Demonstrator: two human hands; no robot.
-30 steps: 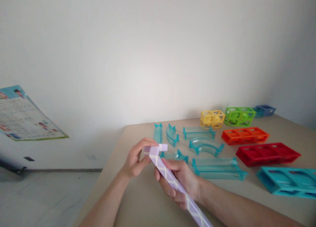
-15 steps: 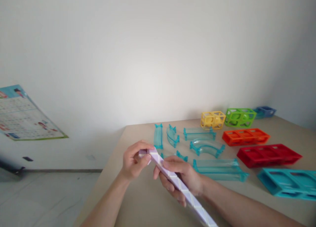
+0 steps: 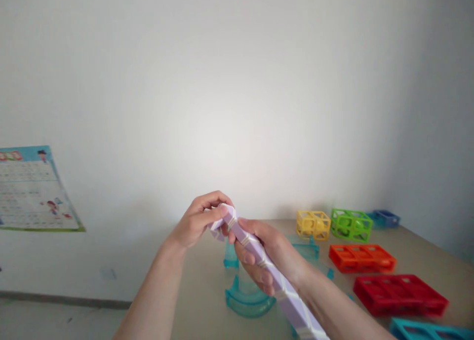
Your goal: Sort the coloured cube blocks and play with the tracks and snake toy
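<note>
A long snake puzzle [image 3: 285,293] of lilac and white wedges runs from the lower right up to the middle of the view, raised above the table. Its upper end is folded into a hook. My left hand [image 3: 198,219] pinches that hooked end between thumb and fingers. Lower down the straight part, my right hand [image 3: 276,248] wraps round it, thumb on top and fingers beneath. Behind the hands and the puzzle, a clear teal curved track [image 3: 250,304] and other teal track pieces lie partly hidden.
On the right of the table [image 3: 202,300] stand a yellow frame block [image 3: 313,225], a green one [image 3: 351,225], an orange one [image 3: 362,258], a red one [image 3: 401,294] and a blue one [image 3: 429,329]. A wall rises behind; a poster [image 3: 35,189] hangs left.
My view has tilted up, so the table and blocks sit lower. Both hands and the snake puzzle are higher against the wall, and the hooked end has turned in my left hand.
</note>
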